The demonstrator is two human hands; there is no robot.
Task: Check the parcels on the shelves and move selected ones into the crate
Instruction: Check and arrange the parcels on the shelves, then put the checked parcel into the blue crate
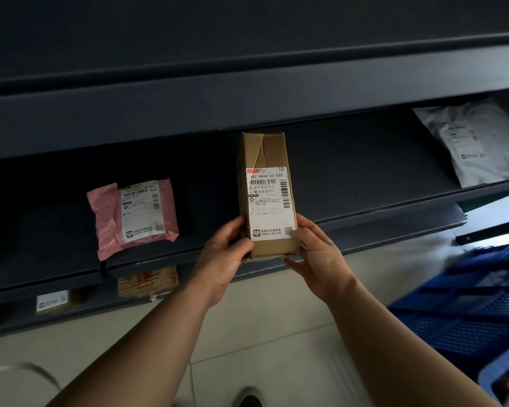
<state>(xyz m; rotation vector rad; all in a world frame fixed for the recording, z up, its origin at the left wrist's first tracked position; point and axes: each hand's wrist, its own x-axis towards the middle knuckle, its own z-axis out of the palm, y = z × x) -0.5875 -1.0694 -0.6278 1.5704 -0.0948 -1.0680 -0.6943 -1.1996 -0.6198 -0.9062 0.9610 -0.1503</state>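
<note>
1. One tall cardboard box [265,198] is up in front of the middle shelf [365,171], held at its lower end by both hands, near end just past the shelf's front lip.
2. Left hand [224,259] wraps the lower left edge, fingers [243,251] closed on the box; right hand [318,257] clamps the lower right corner, thumb pressed on the label's corner.
3. The box is plain brown card, creased, with wrinkled tape across its far end and one white shipping label [269,202] carrying barcodes and a QR code.
4. Two soft parcels lie on that same shelf: a pink plastic mailer [106,224] with a white label to the left, and a grey-white poly bag [476,142] far right, both well apart from the box.
5. On the shelf below, partly hidden by the lip above: a tan taped parcel [147,282] and a small brown box with a white label [53,301].
6. Dark metal shelving, smooth and matte; pale tiled floor [262,333] beneath.
7. One blue perforated plastic crate [467,312] sits on the floor at right, blurred, near the right forearm.
</note>
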